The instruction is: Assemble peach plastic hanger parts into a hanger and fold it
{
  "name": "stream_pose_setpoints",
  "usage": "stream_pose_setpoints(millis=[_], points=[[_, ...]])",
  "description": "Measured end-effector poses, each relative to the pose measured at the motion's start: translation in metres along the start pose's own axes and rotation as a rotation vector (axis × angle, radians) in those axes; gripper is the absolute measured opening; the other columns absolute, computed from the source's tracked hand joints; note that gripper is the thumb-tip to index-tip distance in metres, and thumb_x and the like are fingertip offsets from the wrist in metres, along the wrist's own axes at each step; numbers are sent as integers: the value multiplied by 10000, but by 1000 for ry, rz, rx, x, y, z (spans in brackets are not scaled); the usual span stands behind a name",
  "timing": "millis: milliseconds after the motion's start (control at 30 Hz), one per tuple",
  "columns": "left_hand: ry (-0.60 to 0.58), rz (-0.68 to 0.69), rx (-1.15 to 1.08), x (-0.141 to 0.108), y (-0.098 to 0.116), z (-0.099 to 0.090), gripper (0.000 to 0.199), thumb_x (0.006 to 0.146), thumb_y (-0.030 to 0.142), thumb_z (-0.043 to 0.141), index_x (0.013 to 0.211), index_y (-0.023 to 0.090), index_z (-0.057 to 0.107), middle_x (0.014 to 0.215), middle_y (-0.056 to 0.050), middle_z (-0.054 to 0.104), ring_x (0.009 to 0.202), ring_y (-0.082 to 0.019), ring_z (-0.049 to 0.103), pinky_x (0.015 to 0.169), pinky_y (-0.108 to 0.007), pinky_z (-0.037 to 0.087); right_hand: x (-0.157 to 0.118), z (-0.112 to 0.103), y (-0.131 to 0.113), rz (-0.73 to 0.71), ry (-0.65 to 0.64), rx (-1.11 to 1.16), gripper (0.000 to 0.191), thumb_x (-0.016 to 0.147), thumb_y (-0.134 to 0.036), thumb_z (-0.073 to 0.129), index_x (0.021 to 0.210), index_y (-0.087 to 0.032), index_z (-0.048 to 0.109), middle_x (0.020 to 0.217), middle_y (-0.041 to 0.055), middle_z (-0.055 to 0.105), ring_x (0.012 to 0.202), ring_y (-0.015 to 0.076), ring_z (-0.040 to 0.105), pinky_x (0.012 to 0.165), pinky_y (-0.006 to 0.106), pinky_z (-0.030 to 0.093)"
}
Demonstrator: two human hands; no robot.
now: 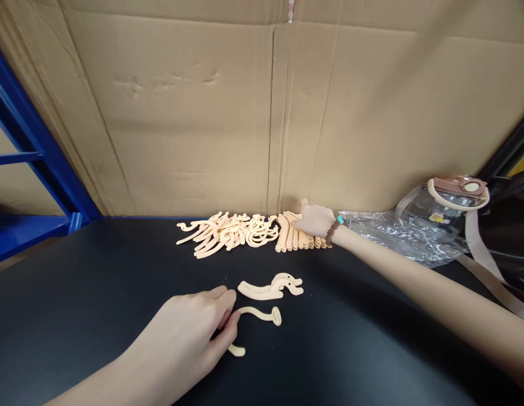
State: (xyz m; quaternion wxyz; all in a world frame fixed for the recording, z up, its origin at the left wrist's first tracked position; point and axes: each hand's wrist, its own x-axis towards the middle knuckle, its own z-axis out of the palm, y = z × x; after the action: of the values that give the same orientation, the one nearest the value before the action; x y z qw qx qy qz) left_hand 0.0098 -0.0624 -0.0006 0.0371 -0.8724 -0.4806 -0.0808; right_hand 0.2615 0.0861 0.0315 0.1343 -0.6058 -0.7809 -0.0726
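My left hand (198, 321) is closed in a pinch on a thin, curved cream plastic piece (257, 312), low over the black table. A flat oval end of that piece sticks out to the right; a short cream end (236, 350) shows below my fingers, and the middle is hidden. Just beyond lie two cream pieces shaped like an animal's head and neck (262, 290), side by side. At the back, my right hand (315, 219) reaches over a row of curved cream strips (289, 239), its visible fingers apart and some fingertips hidden.
A loose pile of cream plastic pieces (223, 234) lies left of the row, before a cardboard wall (194, 113). Clear plastic wrap (393, 237) and a strapped bottle (448, 206) are at the right. A blue metal frame (46, 141) stands left of the black table (97, 282).
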Motion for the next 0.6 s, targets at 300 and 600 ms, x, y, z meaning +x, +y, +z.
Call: stream_pose_setpoints(millis=[300,600], points=[[23,27,22,-4,1,-1,289,907,277,395,632,216,331,543,49,451,396,-113,391,446,-247,185,-55,-48,3,-24,63,122,502,838,-351,518,1293,-169,409,863,25,701,705,197,650,622,299,419],[-80,-12,-50,-2,6,-12,142,888,235,390,756,220,437,570,70,469,423,-119,468,466,-234,232,-167,-38,-2,-347,58,159,336,829,-167,514,1145,-238,427,868,1,623,712,170,629,618,286,467]])
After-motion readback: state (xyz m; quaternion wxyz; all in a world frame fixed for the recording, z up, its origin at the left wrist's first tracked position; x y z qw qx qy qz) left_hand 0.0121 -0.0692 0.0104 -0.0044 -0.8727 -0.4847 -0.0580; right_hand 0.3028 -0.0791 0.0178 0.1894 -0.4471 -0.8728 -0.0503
